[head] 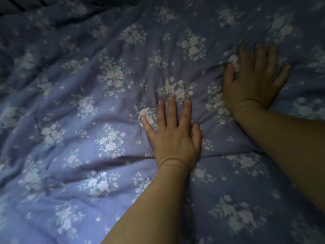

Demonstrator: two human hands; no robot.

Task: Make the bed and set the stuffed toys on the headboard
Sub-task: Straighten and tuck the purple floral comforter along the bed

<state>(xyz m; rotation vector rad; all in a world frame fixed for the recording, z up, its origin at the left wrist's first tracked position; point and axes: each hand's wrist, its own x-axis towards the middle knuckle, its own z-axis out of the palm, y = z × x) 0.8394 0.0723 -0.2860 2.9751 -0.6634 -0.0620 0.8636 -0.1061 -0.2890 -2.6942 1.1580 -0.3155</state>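
A blue quilt with pale flower clusters fills almost the whole head view and lies wrinkled across the bed. My left hand presses flat on it near the middle, fingers straight and spread. Further away and to the right, my right hand also lies flat on the quilt with its fingers spread. Folds bunch up between and around the two hands. Neither hand holds anything. No stuffed toys and no headboard are in view.
A dark striped patch shows past the quilt's far edge at the top left corner. The light is dim, brightest on the quilt at the lower left.
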